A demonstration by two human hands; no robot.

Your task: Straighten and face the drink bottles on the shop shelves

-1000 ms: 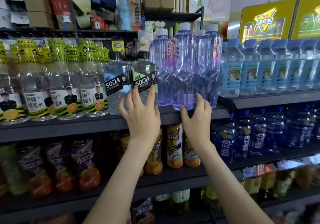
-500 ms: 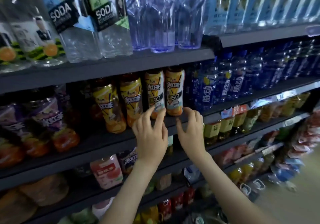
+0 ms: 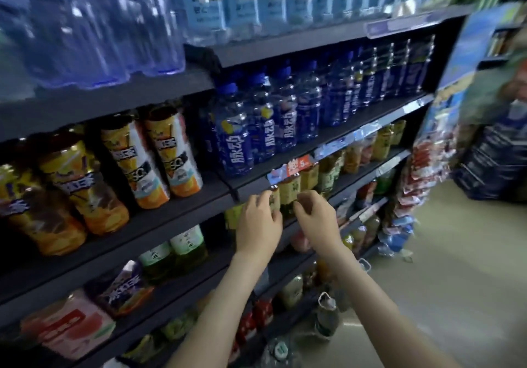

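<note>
Our left hand (image 3: pixel 258 225) and right hand (image 3: pixel 316 222) are raised side by side, close together but apart, at the left end of the tea bottles (image 3: pixel 288 192). The left fingers (image 3: pixel 265 198) are curled, with their tips against the side of the first small bottle. The right fingers (image 3: pixel 305 196) are curled too, just in front of the next one. The picture is smeared here, so we cannot tell whether either hand has a real hold or is only touching.

Just above the fingers, a red price tag (image 3: pixel 295 166) hangs on the lip of the shelf (image 3: pixel 251 189). On that shelf the blue bottles (image 3: pixel 236 139) stand upright in an even row, labels outward; we judge that row finished. Up and to the left of the fingers, the orange bottles (image 3: pixel 159 156) also show their labels to the front and seem in order, though the wide lens tilts them. High above the fingers, the clear water bottles (image 3: pixel 99 25) look tidy as far as the blur allows.

So we take the upper shelves as done, and the tea row under our fingers as the one in hand. Below and to the left of the fingers, the green-label bottles (image 3: pixel 185 249) and a pink-label bottle (image 3: pixel 74 327) sit less evenly. In our judgement those lower shelves are still to be faced.
</note>
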